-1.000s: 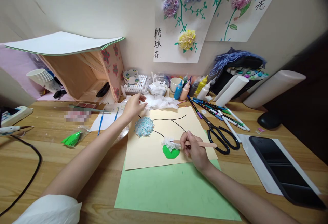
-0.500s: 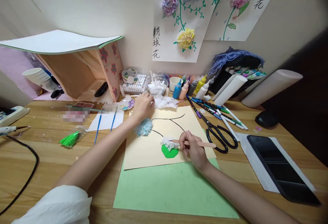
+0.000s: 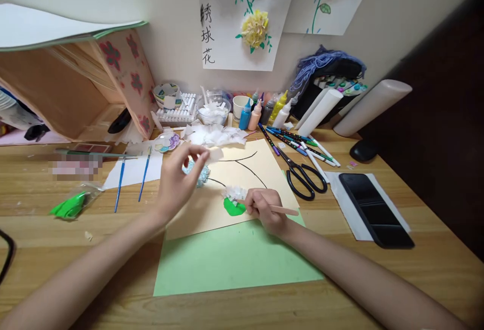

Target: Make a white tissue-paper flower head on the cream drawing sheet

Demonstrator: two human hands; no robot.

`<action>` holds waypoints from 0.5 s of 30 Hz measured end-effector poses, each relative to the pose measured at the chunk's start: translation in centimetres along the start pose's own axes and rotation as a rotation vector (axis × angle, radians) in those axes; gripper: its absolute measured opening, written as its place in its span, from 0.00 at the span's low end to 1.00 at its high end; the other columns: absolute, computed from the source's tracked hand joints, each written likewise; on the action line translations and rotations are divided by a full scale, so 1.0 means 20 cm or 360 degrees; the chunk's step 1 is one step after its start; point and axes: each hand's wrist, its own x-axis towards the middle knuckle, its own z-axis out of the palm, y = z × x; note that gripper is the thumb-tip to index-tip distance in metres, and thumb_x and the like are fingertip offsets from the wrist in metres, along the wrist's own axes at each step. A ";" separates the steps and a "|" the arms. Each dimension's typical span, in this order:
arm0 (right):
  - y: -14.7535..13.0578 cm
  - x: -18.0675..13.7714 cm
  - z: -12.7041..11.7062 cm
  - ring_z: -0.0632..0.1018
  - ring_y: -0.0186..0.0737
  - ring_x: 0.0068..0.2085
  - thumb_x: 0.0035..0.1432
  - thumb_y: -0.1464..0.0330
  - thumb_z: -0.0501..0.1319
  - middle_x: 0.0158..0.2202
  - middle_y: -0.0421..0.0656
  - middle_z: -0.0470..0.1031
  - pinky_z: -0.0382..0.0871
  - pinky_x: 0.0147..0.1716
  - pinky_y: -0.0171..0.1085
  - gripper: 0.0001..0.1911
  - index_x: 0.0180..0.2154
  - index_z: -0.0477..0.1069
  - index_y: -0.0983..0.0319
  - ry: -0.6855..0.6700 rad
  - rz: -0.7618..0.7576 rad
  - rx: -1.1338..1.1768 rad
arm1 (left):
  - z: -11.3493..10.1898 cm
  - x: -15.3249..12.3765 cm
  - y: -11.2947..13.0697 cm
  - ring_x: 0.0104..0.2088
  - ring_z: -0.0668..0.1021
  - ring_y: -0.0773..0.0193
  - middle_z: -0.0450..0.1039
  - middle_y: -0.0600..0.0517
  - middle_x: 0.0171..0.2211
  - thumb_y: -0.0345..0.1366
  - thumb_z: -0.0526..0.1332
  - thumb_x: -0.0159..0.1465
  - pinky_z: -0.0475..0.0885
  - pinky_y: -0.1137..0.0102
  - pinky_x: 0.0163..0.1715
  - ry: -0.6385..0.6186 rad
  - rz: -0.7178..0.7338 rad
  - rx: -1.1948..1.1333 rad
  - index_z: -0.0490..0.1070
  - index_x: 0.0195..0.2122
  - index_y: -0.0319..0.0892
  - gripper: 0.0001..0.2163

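Observation:
My left hand (image 3: 181, 176) pinches a small piece of white tissue paper (image 3: 216, 155) above the cream sheet (image 3: 189, 226). Closed round a wooden craft stick (image 3: 284, 210), my right hand (image 3: 266, 209) rests on that sheet, the stick's left end by a green clay disc (image 3: 234, 207). White paper tufts (image 3: 235, 192) cover the disc's upper part. A blue paper flower (image 3: 200, 175) on the sheet is partly hidden behind my left hand. Thin black stem lines (image 3: 238, 160) run across the sheet, which overlaps a light green sheet (image 3: 227, 264).
Behind lies a heap of white tissue pieces (image 3: 215, 135), near a clear bowl (image 3: 214, 113) and several paint bottles (image 3: 255, 114). Black scissors (image 3: 305, 179) and a phone (image 3: 374, 209) are at right. Two blue-handled brushes (image 3: 120, 184) and a green clay packet (image 3: 71, 205) lie left.
My left hand has come back from the tissue heap toward me, now with a white piece in its fingers. The right hand keeps the craft stick at the disc. The camera view has shifted.

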 end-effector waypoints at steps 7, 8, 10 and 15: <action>-0.01 -0.01 0.00 0.66 0.34 0.21 0.65 0.67 0.41 0.18 0.40 0.65 0.61 0.25 0.36 0.23 0.21 0.63 0.59 -0.0193 -0.0350 -0.0372 | 0.05 -0.25 0.02 0.30 0.70 0.66 0.73 0.53 0.32 0.38 0.57 0.63 0.65 0.70 0.30 -0.0360 -0.0262 -0.0317 0.71 0.34 0.46 0.05; -0.01 0.00 0.00 0.66 0.34 0.21 0.65 0.67 0.41 0.18 0.40 0.65 0.61 0.25 0.36 0.23 0.21 0.63 0.59 -0.0209 -0.0348 -0.0395 | 0.06 -0.27 0.02 0.30 0.71 0.66 0.74 0.53 0.32 0.38 0.56 0.63 0.65 0.70 0.30 -0.0400 -0.0312 -0.0359 0.71 0.34 0.46 0.06; 0.00 0.00 0.00 0.67 0.34 0.22 0.65 0.67 0.40 0.18 0.41 0.65 0.61 0.26 0.36 0.23 0.21 0.63 0.59 -0.0248 -0.0335 -0.0426 | 0.08 -0.29 0.02 0.30 0.71 0.65 0.74 0.53 0.32 0.40 0.56 0.63 0.66 0.70 0.30 -0.0465 -0.0426 -0.0428 0.71 0.34 0.45 0.07; -0.01 0.01 0.00 0.67 0.35 0.22 0.66 0.66 0.40 0.18 0.41 0.65 0.61 0.26 0.36 0.23 0.22 0.63 0.60 -0.0284 -0.0355 -0.0492 | 0.10 -0.38 0.02 0.28 0.71 0.65 0.71 0.53 0.28 0.42 0.55 0.63 0.66 0.70 0.27 -0.0536 -0.0632 -0.0424 0.69 0.33 0.45 0.08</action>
